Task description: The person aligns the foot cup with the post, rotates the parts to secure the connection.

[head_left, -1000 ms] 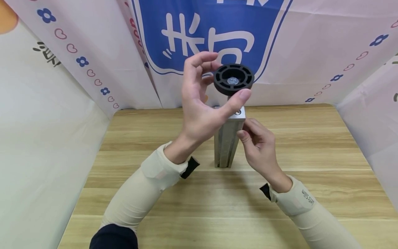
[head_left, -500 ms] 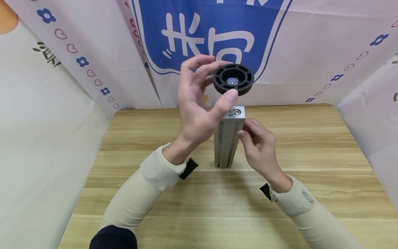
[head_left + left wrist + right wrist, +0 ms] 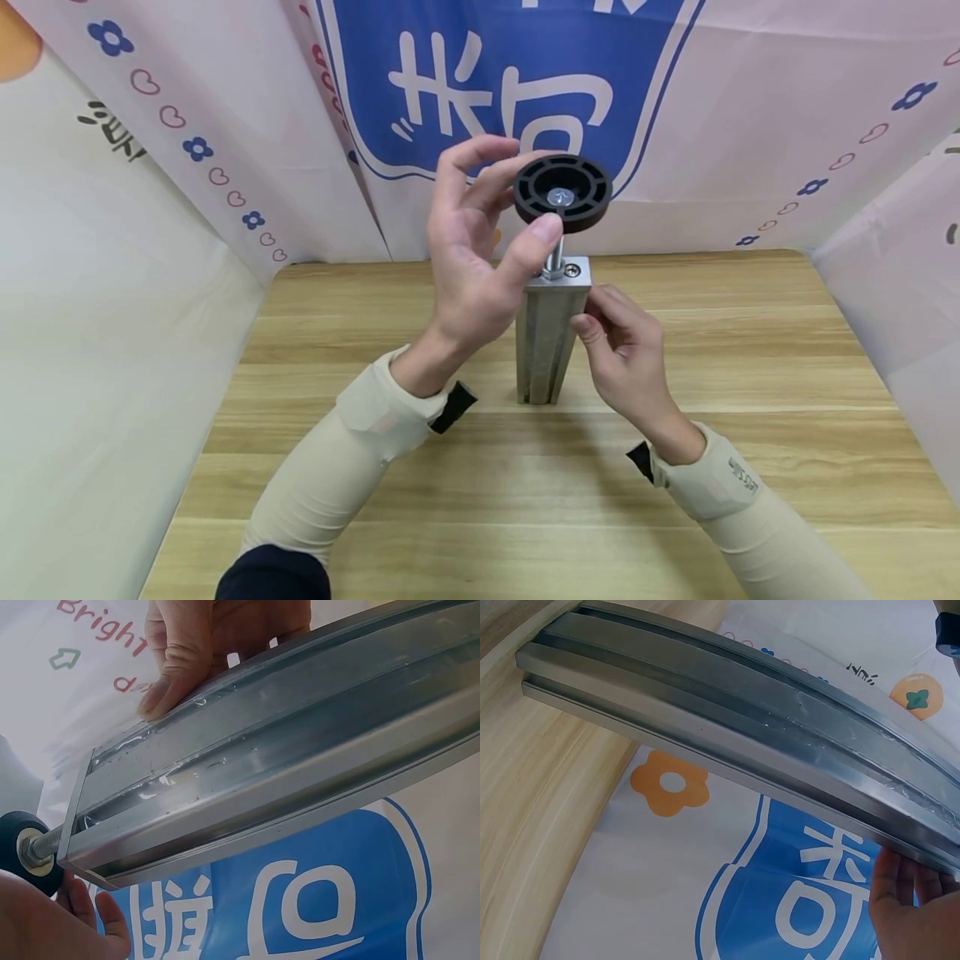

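A grooved aluminium profile [image 3: 545,342] stands upright on the table, capped by a metal end plate with screws. From that plate rises a threaded stem [image 3: 554,260] with a nut, bearing a round black leveling foot [image 3: 563,193] whose ribbed face points up. My left hand [image 3: 480,250] pinches the foot's rim, thumb at the near side and fingers behind. In the left wrist view the foot [image 3: 22,851] shows close to the end plate, its stem between them. My right hand [image 3: 626,354] grips the profile's right side near the top; its thumb lies along the edge.
The wooden table [image 3: 420,517] spreads around the profile's base. Behind it hangs a printed cloth [image 3: 750,167] with a blue sign, and white cloth walls [image 3: 112,375] flank both sides. Black wrist mounts [image 3: 454,407] stick out from the cream sleeves.
My left thumb has slid leftward along the leveling foot's rim and the fingers have shifted round behind it, exposing the stem. The right hand and the profile have stayed in place.
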Available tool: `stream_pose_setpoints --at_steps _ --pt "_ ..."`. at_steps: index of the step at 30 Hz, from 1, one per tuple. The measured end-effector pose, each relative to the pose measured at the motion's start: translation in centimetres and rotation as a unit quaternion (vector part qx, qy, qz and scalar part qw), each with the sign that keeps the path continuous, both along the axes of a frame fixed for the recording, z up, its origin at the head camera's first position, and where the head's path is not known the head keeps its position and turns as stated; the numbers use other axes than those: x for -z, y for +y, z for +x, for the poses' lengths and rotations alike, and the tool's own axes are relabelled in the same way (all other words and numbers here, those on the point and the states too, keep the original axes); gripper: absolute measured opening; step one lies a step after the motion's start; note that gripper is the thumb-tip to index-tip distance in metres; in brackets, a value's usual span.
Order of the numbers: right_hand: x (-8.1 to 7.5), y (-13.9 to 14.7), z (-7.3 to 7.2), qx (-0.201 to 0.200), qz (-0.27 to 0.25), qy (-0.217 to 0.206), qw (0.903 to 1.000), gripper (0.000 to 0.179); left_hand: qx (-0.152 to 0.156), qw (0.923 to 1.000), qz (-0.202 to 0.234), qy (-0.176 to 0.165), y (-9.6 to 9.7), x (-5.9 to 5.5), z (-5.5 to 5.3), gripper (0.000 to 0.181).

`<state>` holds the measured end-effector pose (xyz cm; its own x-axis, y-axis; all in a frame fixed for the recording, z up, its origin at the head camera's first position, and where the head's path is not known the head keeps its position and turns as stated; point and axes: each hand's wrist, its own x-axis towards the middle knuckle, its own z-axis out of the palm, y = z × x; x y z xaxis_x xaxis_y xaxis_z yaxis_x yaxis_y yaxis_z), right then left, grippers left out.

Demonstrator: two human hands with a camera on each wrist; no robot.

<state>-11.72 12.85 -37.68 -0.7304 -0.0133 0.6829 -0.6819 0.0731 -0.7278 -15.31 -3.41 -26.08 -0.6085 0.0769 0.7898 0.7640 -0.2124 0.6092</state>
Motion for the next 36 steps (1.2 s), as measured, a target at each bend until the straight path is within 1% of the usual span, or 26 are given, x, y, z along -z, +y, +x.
stream_pose_setpoints --at_steps 8,15,20,30,33,36 --pt "0.01 0.02 0.00 0.004 0.005 -0.002 1.0000 0.038 0.030 0.9995 0.000 -0.006 -0.12 0.02 -0.08 0.051" --pt "-0.02 0.04 0.02 0.005 0.012 -0.006 0.9999 0.038 0.064 0.9974 0.006 -0.033 -0.39 -0.03 0.02 0.047" --pt "-0.15 0.05 0.10 0.005 0.017 -0.009 0.9998 0.040 0.072 0.9966 0.003 -0.039 -0.50 -0.04 0.08 0.046" --pt "-0.26 0.05 0.03 0.000 0.018 -0.004 0.9998 0.040 0.079 0.9957 0.005 -0.049 -0.62 -0.03 -0.01 0.046" --pt "-0.25 0.05 0.03 0.000 0.018 -0.007 0.9998 0.040 0.076 0.9962 0.009 -0.041 -0.63 0.03 -0.17 0.048" --pt "-0.22 0.04 0.06 -0.001 0.014 -0.008 0.9999 0.039 0.057 0.9982 0.003 -0.020 -0.53 -0.02 -0.31 0.051"
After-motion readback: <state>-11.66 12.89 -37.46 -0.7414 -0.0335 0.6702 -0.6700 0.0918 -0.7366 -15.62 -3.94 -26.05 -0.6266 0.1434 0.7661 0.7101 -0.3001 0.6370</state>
